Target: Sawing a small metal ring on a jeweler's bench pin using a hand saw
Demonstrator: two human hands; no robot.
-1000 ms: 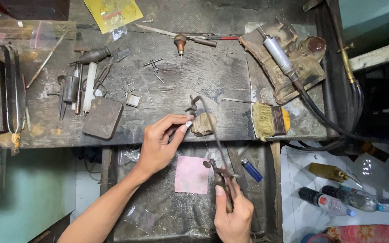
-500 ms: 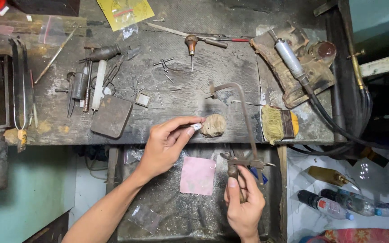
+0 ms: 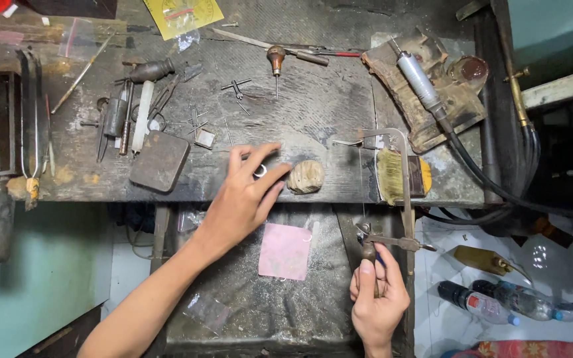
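The left hand (image 3: 247, 192) pinches a small ring (image 3: 260, 171) against the worktop (image 3: 326, 106) edge for support, while the right hand (image 3: 376, 298) grips the saw (image 3: 402, 199) handle, frame upright beside the brush (image 3: 402, 176).

Tabletop: a dark, scarred wooden tabletop (image 3: 326, 99) with worn grey patches, filling the upper half of the view.
Lower tray: a grey, dusty tray (image 3: 286, 311) sits below the front edge (a pink sheet (image 3: 285, 250) lies on it).
Wall: a teal painted surface (image 3: 41, 265) at lower left, possibly a wall or cabinet side.
Floor: pale sheeting (image 3: 445, 318) at lower right, with plastic bottles (image 3: 499, 305) on it.
Light: even and soft, with faint shadows.
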